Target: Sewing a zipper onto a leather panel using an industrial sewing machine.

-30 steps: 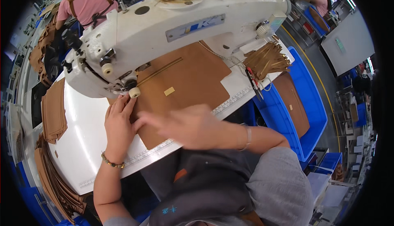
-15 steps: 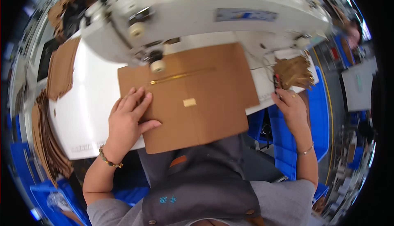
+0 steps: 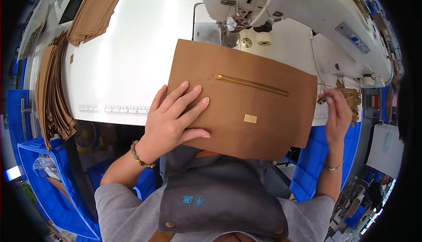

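Note:
A brown fabric panel (image 3: 246, 136) with a brass zipper (image 3: 252, 85) and a pale rectangular label (image 3: 250, 119) lies across the worktable's front edge, below the sewing machine's needle area (image 3: 224, 31). My left hand (image 3: 176, 116) rests on the panel's left part, fingers spread. At the panel's right side, my right hand (image 3: 336, 116) is closed around a small dark object (image 3: 322, 100), mostly hidden and too small to name. A bundle of narrow tan strips (image 3: 352, 103) lies just beyond that hand.
Stacked brown pieces (image 3: 92, 11) lie at the back left; more hang over the table's left end (image 3: 49, 88). Blue bins (image 3: 28, 163) stand below left, and another (image 3: 306, 176) below right. The machine's white body (image 3: 347, 22) fills the back right.
My view has swung leftward. The panel was drawn out from under the presser area and turned. My right hand moved from the middle to the right side and took hold of something small.

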`<state>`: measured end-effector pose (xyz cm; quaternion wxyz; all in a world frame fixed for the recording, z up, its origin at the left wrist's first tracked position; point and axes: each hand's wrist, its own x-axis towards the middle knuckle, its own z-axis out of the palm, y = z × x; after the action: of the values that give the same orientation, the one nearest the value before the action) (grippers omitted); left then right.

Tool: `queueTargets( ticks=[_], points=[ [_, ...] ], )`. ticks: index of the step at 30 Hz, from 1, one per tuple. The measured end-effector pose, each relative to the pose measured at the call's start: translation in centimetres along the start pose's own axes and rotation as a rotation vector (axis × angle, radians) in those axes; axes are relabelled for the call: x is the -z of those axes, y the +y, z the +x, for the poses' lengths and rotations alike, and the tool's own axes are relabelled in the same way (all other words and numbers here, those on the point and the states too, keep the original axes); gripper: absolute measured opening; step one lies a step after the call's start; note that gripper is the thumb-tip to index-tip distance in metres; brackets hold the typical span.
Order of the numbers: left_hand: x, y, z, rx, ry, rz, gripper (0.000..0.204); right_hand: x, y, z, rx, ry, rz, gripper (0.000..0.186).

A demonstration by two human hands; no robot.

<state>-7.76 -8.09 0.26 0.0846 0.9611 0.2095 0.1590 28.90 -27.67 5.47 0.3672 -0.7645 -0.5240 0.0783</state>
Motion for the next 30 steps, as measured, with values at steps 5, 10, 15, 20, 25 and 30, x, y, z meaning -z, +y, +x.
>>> queueTargets(
  ticks=[5, 10, 15, 20, 25, 30],
  points=[
    [-0.3, 0.0, -0.2, -0.002, 0.013, 0.032, 0.073, -8.3, -4.0, 4.9, 0.378, -0.141, -0.327, 0.018],
    [-0.3, 0.0, -0.1, -0.001, 0.034, 0.030, 0.075, -13.7, -6.4, 8.3, 0.674, -0.170, -0.535, 0.012],
    [-0.4, 0.0, -0.1, 0.012, 0.040, 0.016, 0.077, -15.5, -6.8, 8.6, 0.939, -0.228, -0.483, 0.013],
    [-0.2, -0.3, -0.9, -0.002, 0.005, -0.033, 0.071, -13.8, -5.5, 9.2, 0.841, -0.173, -0.460, 0.015],
    [0.3, 0.4, -3.2, -0.046, 0.025, -0.086, 0.073, -12.5, -4.6, 11.0, 0.773, -0.118, -0.564, 0.016],
    [-0.1, 0.5, -3.9, -0.023, 0.052, -0.113, 0.069, -15.5, -4.9, 10.1, 0.918, -0.269, -0.430, 0.012]
  ],
)
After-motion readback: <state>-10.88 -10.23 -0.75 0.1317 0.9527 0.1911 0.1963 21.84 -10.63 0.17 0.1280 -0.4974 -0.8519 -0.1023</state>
